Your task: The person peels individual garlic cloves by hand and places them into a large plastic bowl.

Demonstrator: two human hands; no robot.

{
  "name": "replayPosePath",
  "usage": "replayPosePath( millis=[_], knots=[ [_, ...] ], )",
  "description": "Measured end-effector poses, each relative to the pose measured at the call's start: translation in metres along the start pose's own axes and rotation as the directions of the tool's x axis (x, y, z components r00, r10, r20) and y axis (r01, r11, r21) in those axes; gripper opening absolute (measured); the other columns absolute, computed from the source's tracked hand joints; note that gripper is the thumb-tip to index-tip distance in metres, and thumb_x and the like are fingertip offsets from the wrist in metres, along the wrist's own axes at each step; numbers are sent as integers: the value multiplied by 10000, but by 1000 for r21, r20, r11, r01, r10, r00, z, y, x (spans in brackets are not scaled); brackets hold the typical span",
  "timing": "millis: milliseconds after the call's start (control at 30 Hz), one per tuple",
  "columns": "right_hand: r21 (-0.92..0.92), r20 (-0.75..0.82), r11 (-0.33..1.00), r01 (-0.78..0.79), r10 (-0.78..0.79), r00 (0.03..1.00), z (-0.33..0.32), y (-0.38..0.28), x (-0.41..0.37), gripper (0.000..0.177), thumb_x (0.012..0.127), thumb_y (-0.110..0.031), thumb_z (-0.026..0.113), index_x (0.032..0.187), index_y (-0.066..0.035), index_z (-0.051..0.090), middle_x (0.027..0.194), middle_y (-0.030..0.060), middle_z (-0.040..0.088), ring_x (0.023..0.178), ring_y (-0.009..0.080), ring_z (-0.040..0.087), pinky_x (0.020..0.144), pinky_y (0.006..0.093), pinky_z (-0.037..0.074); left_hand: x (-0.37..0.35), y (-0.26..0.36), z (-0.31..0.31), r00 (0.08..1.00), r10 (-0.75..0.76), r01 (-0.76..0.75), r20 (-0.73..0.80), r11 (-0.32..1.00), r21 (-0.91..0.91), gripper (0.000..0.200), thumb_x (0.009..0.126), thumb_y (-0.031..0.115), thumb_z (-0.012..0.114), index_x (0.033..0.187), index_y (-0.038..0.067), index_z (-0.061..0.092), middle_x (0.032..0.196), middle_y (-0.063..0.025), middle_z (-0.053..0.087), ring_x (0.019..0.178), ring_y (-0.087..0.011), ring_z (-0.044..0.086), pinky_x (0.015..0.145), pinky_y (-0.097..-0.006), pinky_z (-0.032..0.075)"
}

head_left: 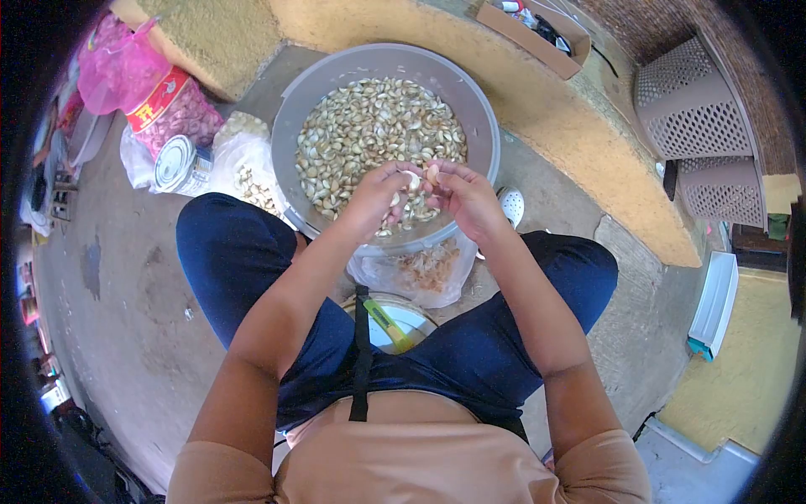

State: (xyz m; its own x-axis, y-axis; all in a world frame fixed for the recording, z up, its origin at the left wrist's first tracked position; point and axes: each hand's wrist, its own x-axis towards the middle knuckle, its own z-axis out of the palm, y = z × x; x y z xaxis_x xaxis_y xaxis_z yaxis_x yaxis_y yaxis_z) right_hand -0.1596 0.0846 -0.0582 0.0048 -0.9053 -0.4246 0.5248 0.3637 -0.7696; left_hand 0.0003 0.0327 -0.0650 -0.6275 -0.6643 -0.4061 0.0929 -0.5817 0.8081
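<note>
Both hands meet over the near part of a large grey basin (285,155) filled with many garlic cloves (378,126) in water. My left hand (375,195) is closed, a pale garlic clove (412,181) pinched at its fingertips, and more cloves show against its curled fingers. Close beside it, my right hand (468,200) pinches a pinkish-brown piece (432,174), which looks like an unpeeled clove or a bit of skin. The fingertips of the two hands nearly touch.
Below the basin lies a clear plastic bag (453,281) with brown garlic skins. Left of it are a bag of cloves (256,191), a tin can (175,161) and a pink net sack (180,118). A low yellow wall (571,134) curves behind, carrying a cardboard box (529,38).
</note>
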Motion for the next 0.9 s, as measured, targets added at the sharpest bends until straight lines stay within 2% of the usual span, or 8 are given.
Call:
replayPosePath(
  millis=[200,300,400,500,600,700,900],
  knots=[
    [4,35,1000,-29,28,999,2,-2,-1,228,814,-81,516,1025,5,519,857,58,586,752,127,569,638,239,483,-1,4,3,998,-46,42,-35,994,-102,189,846,227,463,927,57,475,630,3,440,417,-45,358,328,-179,278],
    [-54,33,998,-30,32,999,3,-4,-2,226,805,-87,533,1009,10,529,851,63,589,756,123,567,636,230,476,1,2,0,1000,-9,7,-26,999,-48,167,827,215,512,906,71,484,628,2,459,420,-45,357,328,-183,266],
    [-246,-26,969,14,-21,999,9,-7,-6,239,778,-86,562,989,24,539,845,75,594,718,117,568,605,231,472,1,5,-2,997,25,-5,-74,965,261,149,801,195,561,885,76,528,655,-2,523,445,-52,411,350,-190,296],
    [-467,-1,878,102,-116,993,3,1,-1,255,769,-67,580,1004,23,538,833,68,587,716,116,564,608,230,466,-1,4,3,931,357,-242,-75,757,607,143,759,161,599,857,59,580,705,-34,591,510,-113,510,436,-218,388],
    [-554,-7,813,179,-220,975,2,7,0,242,729,-85,601,936,35,564,733,72,606,638,103,570,557,230,461,2,2,-3,822,563,-354,83,391,849,154,721,123,599,846,33,603,778,-71,619,630,-184,587,579,-255,454],
    [-651,-9,717,249,-335,942,4,12,0,218,718,-98,615,895,23,581,711,73,609,644,115,576,582,240,462,0,3,2,828,557,-341,60,418,842,156,687,98,594,825,26,605,787,-113,611,708,-228,602,656,-290,464],
    [-767,2,582,270,-419,908,14,7,-6,213,709,-116,626,872,16,590,742,108,610,653,157,590,614,261,472,1,2,2,789,604,-367,115,313,876,123,675,99,594,780,34,602,752,-107,608,697,-244,600,645,-299,466]
  ],
)
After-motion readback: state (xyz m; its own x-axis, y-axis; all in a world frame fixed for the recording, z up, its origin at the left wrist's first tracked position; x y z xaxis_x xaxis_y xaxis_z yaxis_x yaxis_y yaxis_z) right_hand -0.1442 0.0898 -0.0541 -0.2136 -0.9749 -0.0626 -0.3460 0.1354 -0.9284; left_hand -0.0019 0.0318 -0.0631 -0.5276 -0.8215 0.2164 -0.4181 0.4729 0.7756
